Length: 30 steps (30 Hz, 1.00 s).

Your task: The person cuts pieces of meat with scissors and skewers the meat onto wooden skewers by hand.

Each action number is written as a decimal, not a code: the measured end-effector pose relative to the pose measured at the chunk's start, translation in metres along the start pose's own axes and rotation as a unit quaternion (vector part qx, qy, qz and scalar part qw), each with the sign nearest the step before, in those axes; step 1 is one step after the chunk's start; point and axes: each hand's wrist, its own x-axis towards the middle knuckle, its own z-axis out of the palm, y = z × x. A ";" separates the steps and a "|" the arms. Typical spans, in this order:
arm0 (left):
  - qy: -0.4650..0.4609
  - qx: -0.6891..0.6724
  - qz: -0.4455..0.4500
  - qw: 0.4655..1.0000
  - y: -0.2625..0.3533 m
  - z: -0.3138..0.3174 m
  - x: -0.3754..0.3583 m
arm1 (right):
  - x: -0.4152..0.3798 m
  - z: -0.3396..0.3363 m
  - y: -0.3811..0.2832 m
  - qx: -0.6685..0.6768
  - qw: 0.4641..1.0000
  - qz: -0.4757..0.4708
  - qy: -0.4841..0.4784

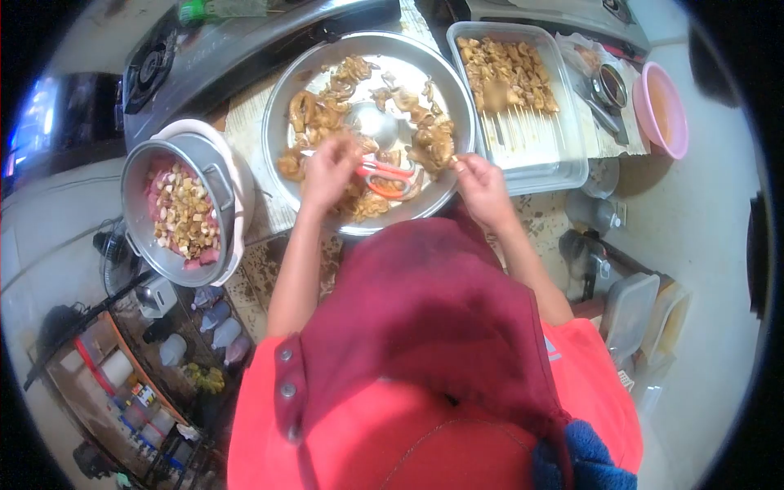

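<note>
A wide metal basin in front of me holds brown, cooked-looking pieces of meat, some of them curled like intestine. My left hand is over the near left part of the basin; its fingers are blurred and partly hidden. Just right of it, scissors with red-orange handles lie on the meat, their blades mostly out of sight. At the basin's right rim, my right hand pinches the edge of a brown meat piece between thumb and fingers.
A clear plastic tray with skewered meat stands right of the basin. Beyond it are a knife, a small bowl and a pink bowl. At left, a metal pot holds chopped pieces. Stoves line the back.
</note>
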 end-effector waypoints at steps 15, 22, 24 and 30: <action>0.017 0.406 0.033 0.913 -0.010 0.023 -0.042 | -0.009 -0.018 0.005 -0.229 0.970 0.069 -0.050; 0.054 0.351 -0.098 0.930 0.017 0.003 -0.042 | 0.005 -0.037 0.015 -0.152 0.986 0.062 0.009; 0.080 0.359 0.051 0.928 0.020 0.010 -0.036 | 0.010 -0.038 0.008 -0.172 0.984 0.049 0.005; -0.077 0.370 0.149 0.914 0.028 0.074 0.014 | 0.023 -0.036 0.024 -0.181 0.982 0.061 0.015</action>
